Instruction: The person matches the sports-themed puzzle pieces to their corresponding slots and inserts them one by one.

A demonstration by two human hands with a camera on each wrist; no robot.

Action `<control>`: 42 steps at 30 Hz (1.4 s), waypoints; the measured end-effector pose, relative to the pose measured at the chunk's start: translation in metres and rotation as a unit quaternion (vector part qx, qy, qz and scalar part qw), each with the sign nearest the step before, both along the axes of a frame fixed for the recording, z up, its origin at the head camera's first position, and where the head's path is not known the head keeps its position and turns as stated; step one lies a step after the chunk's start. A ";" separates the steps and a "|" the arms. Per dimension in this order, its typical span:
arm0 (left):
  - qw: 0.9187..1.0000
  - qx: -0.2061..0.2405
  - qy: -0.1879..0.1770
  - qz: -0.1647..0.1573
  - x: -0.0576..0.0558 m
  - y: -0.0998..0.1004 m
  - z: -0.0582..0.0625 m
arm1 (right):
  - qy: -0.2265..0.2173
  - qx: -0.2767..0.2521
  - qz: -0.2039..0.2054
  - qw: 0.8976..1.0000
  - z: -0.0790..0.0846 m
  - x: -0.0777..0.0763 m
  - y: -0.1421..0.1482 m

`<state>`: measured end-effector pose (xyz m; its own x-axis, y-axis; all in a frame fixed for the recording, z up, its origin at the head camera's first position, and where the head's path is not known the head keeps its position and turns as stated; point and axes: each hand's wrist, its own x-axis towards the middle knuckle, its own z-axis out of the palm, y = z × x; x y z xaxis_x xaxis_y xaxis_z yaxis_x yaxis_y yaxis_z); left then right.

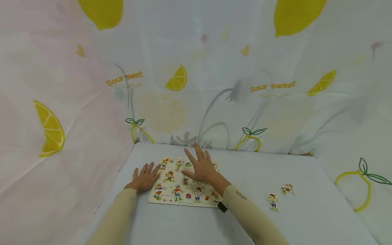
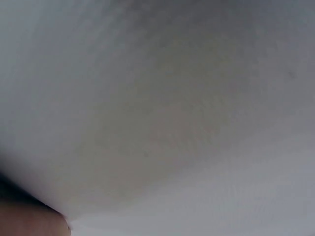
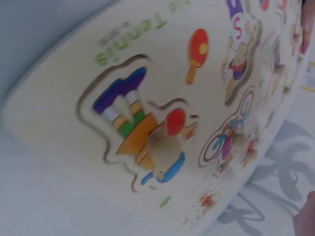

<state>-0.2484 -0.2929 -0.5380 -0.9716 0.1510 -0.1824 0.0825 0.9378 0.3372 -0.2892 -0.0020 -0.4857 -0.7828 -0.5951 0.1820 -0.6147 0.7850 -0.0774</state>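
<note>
A pale wooden peg puzzle board [image 1: 152,200] with sports figures lies on the white table. At its left edge rests my left hand [image 1: 144,177], fingers spread. My right hand [image 1: 200,166] is over the upper right part of the board with straight, spread fingers, hiding some figures; nothing shows in its grasp. The right wrist view has a table tennis figure [image 3: 133,135] with a round knob, lying in its cut-out. Beyond it is a cyclist figure [image 3: 231,142]. In the left wrist view, only a bit of a finger [image 2: 32,220] appears against blurred white.
Two loose puzzle figures lie on the table to the right: a standing one with a yellow bat [image 1: 272,202] and a skateboarder [image 1: 288,189]. A lemon-printed cloth [image 1: 214,112] hangs behind the table [image 1: 245,170] and along both sides.
</note>
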 end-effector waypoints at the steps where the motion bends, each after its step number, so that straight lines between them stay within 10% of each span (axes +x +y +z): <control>1: 1.000 0.002 0.000 0.000 0.000 -0.001 -0.001 | 0.005 0.004 0.006 1.000 0.000 0.002 0.003; 8: 1.000 0.002 0.003 0.000 -0.001 -0.005 -0.012 | -0.001 0.025 0.034 0.999 0.001 0.018 0.031; 22: 1.000 -0.016 -0.012 -0.001 -0.001 0.002 0.015 | 0.010 -0.017 -0.046 0.999 -0.014 0.025 0.110; 42: 1.000 -0.017 -0.008 -0.005 0.002 0.001 0.006 | -0.001 -0.026 -0.142 0.989 -0.039 0.042 0.226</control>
<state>-0.2468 -0.2918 -0.5316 -0.9671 0.1541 -0.2025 0.0866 0.9477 0.3073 -0.2472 0.2241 -0.5244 -0.9178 -0.3405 0.2039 -0.3691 0.9212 -0.1230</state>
